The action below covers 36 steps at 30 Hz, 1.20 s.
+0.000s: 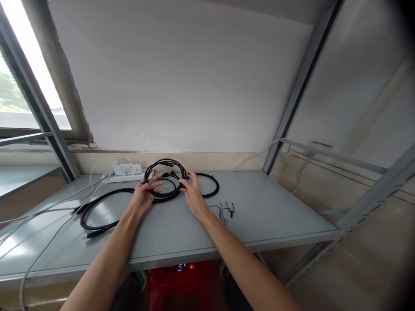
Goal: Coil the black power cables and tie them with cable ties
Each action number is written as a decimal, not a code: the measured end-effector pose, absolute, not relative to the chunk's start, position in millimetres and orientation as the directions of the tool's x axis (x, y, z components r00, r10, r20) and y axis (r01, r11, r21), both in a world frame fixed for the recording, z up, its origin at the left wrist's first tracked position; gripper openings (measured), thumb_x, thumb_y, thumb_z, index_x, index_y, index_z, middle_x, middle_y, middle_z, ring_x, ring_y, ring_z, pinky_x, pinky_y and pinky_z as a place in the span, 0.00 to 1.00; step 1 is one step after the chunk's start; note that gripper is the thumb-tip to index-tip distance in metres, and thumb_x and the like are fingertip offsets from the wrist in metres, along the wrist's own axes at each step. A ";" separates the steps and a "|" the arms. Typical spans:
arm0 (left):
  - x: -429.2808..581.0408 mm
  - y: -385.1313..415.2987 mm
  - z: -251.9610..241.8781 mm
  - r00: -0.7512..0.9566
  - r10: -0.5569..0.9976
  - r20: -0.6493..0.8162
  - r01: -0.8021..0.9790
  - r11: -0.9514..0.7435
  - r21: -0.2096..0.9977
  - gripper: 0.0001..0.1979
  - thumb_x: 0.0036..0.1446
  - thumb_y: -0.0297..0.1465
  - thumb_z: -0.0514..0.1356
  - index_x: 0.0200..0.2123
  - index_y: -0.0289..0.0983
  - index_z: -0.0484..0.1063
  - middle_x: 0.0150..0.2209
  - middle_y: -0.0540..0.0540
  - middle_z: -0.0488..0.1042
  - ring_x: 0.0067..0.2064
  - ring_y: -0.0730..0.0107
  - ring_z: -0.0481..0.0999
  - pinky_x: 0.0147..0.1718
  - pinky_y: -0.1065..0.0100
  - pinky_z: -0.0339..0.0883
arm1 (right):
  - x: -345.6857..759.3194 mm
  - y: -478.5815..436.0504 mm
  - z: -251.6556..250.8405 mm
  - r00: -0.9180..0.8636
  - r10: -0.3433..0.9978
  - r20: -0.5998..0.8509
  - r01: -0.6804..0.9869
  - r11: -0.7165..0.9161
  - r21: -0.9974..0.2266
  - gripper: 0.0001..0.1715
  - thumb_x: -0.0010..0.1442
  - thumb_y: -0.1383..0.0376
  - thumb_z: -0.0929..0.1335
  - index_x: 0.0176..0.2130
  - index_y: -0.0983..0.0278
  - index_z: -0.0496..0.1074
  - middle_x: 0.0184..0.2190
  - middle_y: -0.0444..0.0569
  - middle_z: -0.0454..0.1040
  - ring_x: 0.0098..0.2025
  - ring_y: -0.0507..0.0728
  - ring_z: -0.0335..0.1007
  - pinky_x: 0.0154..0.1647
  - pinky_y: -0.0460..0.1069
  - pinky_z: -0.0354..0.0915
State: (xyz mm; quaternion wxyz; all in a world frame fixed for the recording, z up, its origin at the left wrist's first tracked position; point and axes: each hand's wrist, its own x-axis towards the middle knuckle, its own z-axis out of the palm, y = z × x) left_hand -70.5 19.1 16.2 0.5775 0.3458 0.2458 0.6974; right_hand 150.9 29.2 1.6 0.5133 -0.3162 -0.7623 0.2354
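A coil of black cable (165, 165) is held up off the grey shelf (259, 216) between both hands. My left hand (144, 194) grips the coil's left side with fingers curled around the loops. My right hand (193, 192) pinches its right side. More black cable (97, 211) trails in a big loop to the left on the shelf. Another black loop (212, 185) lies just right of my right hand.
A white power strip (125, 172) with white plugs sits at the back, white cords (48, 211) running left. Several small black twist ties (225, 211) lie by my right wrist. Metal shelf posts (292, 108) rise at the corners. A red stool (181, 285) stands below.
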 end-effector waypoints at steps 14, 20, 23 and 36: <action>-60.0 25.9 9.7 -0.104 0.977 0.184 -0.683 -0.205 0.701 0.23 0.46 0.15 0.58 0.47 0.35 0.71 0.31 0.49 0.71 0.23 0.82 0.63 0.20 0.78 0.59 | 147.7 41.1 -1.2 -0.277 0.943 0.182 -0.367 0.071 -0.927 0.40 0.64 0.60 0.73 0.67 0.59 0.54 0.38 0.48 0.82 0.31 0.55 0.79 0.29 0.50 0.79; -61.3 28.2 8.2 -0.108 0.964 0.243 -0.696 -0.248 0.674 0.24 0.43 0.14 0.57 0.45 0.37 0.70 0.31 0.50 0.71 0.23 0.83 0.62 0.21 0.79 0.57 | 146.7 44.6 -4.7 -0.318 0.946 0.056 -0.149 0.009 -0.989 0.20 0.66 0.51 0.70 0.36 0.65 0.69 0.25 0.51 0.78 0.20 0.54 0.74 0.12 0.43 0.60; -63.1 30.8 5.8 -0.118 0.961 0.249 -0.703 -0.258 0.663 0.22 0.43 0.15 0.57 0.43 0.37 0.69 0.32 0.50 0.71 0.23 0.84 0.61 0.21 0.79 0.56 | 147.1 42.2 -3.1 -0.329 0.942 0.069 -0.097 0.039 -0.995 0.26 0.67 0.46 0.67 0.30 0.63 0.65 0.19 0.47 0.74 0.14 0.49 0.64 0.10 0.42 0.50; -63.0 29.8 7.2 -0.121 0.967 0.224 -0.739 -0.239 0.630 0.21 0.43 0.13 0.56 0.41 0.36 0.70 0.30 0.50 0.70 0.21 0.84 0.57 0.18 0.80 0.52 | 156.1 45.6 3.5 -0.436 0.900 0.018 -0.308 -0.130 -0.942 0.23 0.57 0.49 0.74 0.33 0.62 0.65 0.20 0.35 0.59 0.17 0.44 0.46 0.16 0.42 0.32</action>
